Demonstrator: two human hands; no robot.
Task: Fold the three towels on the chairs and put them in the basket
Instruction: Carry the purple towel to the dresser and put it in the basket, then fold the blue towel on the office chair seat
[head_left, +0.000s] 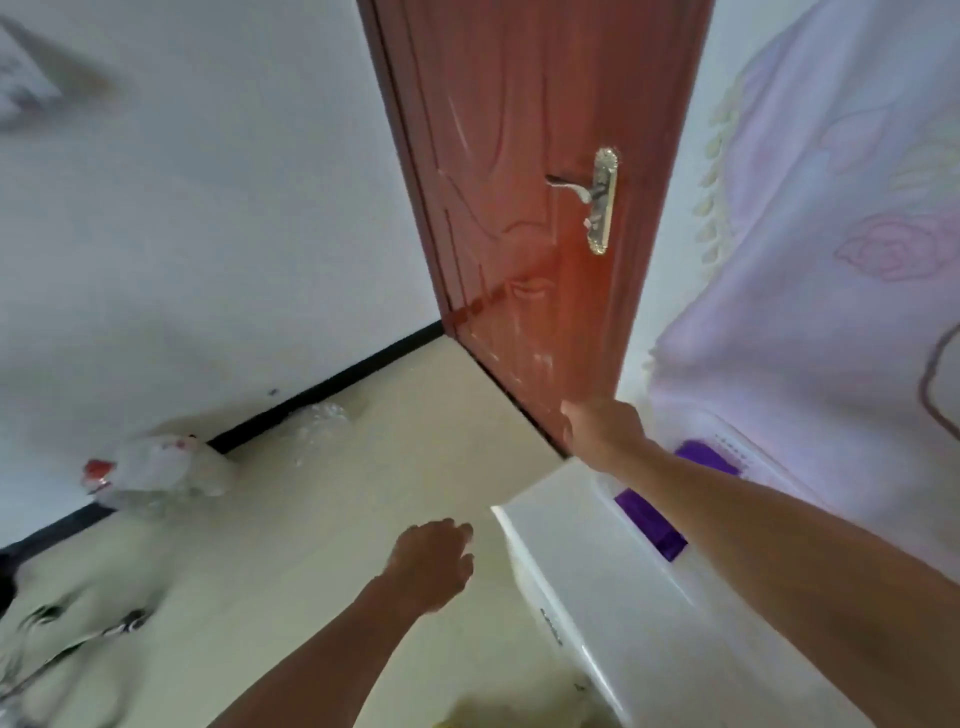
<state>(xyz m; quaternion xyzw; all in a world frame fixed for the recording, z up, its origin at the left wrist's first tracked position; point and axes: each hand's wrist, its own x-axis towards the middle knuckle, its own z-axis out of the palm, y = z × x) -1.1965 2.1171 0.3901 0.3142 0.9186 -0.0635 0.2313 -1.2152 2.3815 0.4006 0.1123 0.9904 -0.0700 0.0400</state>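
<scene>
Transit, apparently; no towel in view.
Empty, relaxed left hand (434, 564); right hand (602, 431) by door (519, 156) edge, fingers hidden, grasp unclear.

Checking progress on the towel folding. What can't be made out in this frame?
- Head view, right hand: fingers hidden behind the hand's own back, near the door.
- Head view, dark objects at bottom left: motion-blurred and cut off by the edge.
- Head view, yellow thing: cut off by the bottom edge.

Red door (524, 156), perhaps plastic bags (156, 470)
</scene>
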